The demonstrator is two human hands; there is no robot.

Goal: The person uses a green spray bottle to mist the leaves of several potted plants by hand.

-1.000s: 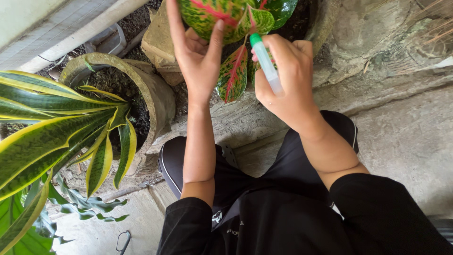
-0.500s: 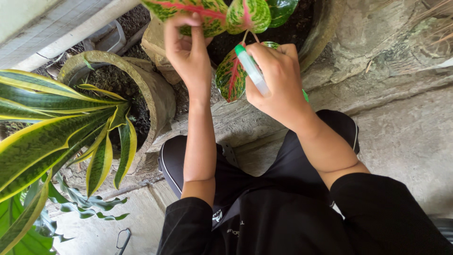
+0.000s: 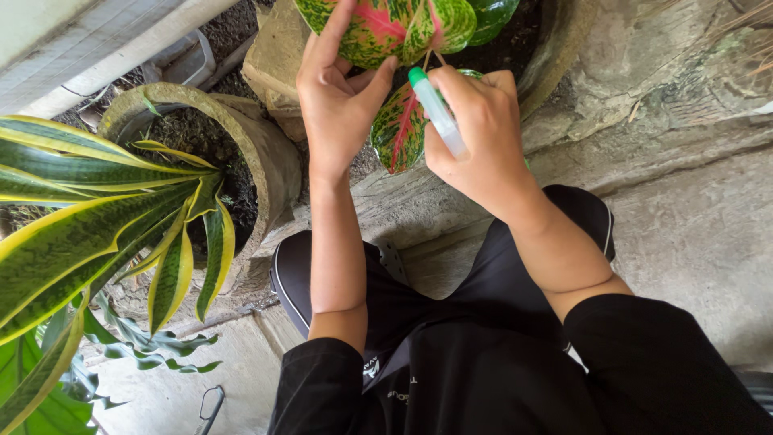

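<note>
Left hand (image 3: 338,101): raised to a red-and-green leaf (image 3: 372,31) at the top of the view, fingers (image 3: 330,36) loosely closed on its lower edge, thumb pressed against it.

Right hand (image 3: 475,137): fingers closed around a small clear spray bottle (image 3: 439,113) with a green tip, tilted up and leftward, the tip just beside the held leaf and above a second red-veined leaf (image 3: 398,129).

Dark soil pot (image 3: 555,48): behind both hands, holding these leaves.

Round concrete pot (image 3: 258,161): to the left, carrying long yellow-edged striped leaves (image 3: 88,234).

Concrete floor (image 3: 692,234): beneath the person's dark-clothed knees.
</note>
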